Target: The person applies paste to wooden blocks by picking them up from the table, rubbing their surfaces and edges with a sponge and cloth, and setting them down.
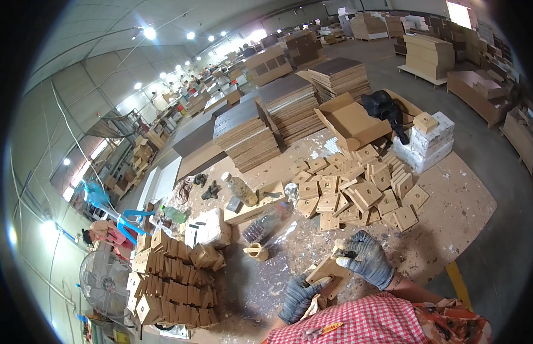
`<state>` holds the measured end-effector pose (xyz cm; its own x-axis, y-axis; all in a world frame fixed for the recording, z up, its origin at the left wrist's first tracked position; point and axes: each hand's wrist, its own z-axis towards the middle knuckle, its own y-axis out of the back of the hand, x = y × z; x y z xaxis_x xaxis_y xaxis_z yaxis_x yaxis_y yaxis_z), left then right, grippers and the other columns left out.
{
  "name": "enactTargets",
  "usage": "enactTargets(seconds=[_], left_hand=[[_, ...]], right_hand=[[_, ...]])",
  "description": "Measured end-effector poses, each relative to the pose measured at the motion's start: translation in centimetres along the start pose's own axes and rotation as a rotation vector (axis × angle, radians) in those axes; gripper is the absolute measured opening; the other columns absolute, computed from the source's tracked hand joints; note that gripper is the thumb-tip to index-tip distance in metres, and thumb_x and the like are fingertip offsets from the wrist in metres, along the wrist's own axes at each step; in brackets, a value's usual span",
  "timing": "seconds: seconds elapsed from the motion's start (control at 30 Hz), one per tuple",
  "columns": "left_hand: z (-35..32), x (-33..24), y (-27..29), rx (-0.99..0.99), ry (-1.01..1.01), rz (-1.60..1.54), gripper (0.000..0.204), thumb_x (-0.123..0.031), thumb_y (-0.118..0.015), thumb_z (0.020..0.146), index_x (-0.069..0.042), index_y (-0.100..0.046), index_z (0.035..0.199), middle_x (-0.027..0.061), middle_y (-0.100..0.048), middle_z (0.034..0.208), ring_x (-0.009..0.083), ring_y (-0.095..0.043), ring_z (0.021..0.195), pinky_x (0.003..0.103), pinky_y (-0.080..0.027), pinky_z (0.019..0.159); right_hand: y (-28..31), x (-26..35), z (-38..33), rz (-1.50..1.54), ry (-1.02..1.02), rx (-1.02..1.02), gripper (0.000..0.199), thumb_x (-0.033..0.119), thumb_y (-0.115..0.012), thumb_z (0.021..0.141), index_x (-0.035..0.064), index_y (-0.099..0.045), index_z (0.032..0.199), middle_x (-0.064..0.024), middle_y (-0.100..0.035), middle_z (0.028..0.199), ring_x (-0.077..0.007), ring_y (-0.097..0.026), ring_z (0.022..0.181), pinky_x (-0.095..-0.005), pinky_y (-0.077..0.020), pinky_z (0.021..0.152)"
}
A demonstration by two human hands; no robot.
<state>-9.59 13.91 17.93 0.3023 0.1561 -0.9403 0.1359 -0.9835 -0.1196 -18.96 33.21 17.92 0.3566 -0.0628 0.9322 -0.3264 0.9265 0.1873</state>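
Note:
My left hand (301,298), in a grey knit glove, grips a small wooden block (337,280) low over the table, close to my checked apron. Above the block's upper end, my right hand (371,259), gloved alike, is closed with thumb and fingers pinched together. A small tan bit shows at its fingertips; whether it is a separate piece or the block's end I cannot tell. Beyond my hands lies a loose heap of square wooden blocks (365,194), many with a round hole. Left of my hands stands a small round tub (256,252) with a stick across it.
Stacked rows of blocks (173,281) fill the table's left side. A clear plastic bottle (265,225), a jar (241,190) and a wooden tray (235,216) sit mid-table. An open cardboard box (349,123) and white wrapped packs (430,143) stand behind the heap; a fan (106,284) is at left.

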Motion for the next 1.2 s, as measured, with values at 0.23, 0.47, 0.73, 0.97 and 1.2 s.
enactTargets(seconds=[0.23,0.47,0.73,0.97,1.2], left_hand=[[-0.6,-1.4,-0.3,-0.056,0.047,-0.176,0.036,-0.019,-0.072,0.083,0.005,-0.065,0.109,0.0082,-0.069,0.093,0.0109,-0.062,0.077,0.025,-0.050,0.067],[-0.1,-1.5,-0.2,-0.067,0.058,-0.138,0.038,-0.021,-0.073,0.083,0.005,-0.065,0.109,0.0087,-0.069,0.092,0.0112,-0.063,0.076,0.025,-0.050,0.067],[0.1,-1.5,-1.1,-0.096,0.008,-0.169,0.036,-0.022,-0.073,0.082,0.005,-0.065,0.105,0.0087,-0.069,0.087,0.0135,-0.064,0.073,0.025,-0.050,0.065],[0.5,-1.0,-0.4,-0.163,-0.052,-0.107,0.036,-0.021,-0.071,0.084,0.005,-0.062,0.108,0.0093,-0.067,0.093,0.0131,-0.064,0.075,0.025,-0.051,0.065],[0.5,-1.4,-0.5,-0.090,0.007,-0.147,0.042,-0.021,-0.071,0.083,0.006,-0.059,0.113,0.0112,-0.067,0.098,0.0144,-0.064,0.080,0.024,-0.052,0.069]], right_hand=[[1.3,0.7,-0.6,-0.214,0.204,0.018,0.032,0.020,-0.074,0.077,0.0037,-0.069,0.103,-0.0095,-0.062,0.092,-0.0245,-0.057,0.089,-0.0341,-0.0482,0.080],[1.2,0.2,-2.0,-0.305,0.271,-0.055,0.029,0.020,-0.074,0.076,0.0058,-0.070,0.101,-0.0063,-0.065,0.100,-0.0225,-0.055,0.094,-0.0338,-0.0465,0.083],[-0.5,-1.0,-3.2,-0.125,0.210,-0.065,0.030,0.019,-0.075,0.076,0.0079,-0.070,0.104,-0.0037,-0.066,0.102,-0.0215,-0.054,0.091,-0.0346,-0.0468,0.082],[-0.7,0.0,-2.9,-0.501,0.671,0.312,0.035,0.026,-0.071,0.080,0.0076,-0.068,0.109,-0.0033,-0.064,0.109,-0.0212,-0.055,0.095,-0.0330,-0.0463,0.087],[-0.7,-0.2,-3.0,-0.371,0.515,0.154,0.036,0.024,-0.072,0.082,0.0052,-0.067,0.112,-0.0058,-0.062,0.097,-0.0215,-0.053,0.091,-0.0336,-0.0482,0.078]])
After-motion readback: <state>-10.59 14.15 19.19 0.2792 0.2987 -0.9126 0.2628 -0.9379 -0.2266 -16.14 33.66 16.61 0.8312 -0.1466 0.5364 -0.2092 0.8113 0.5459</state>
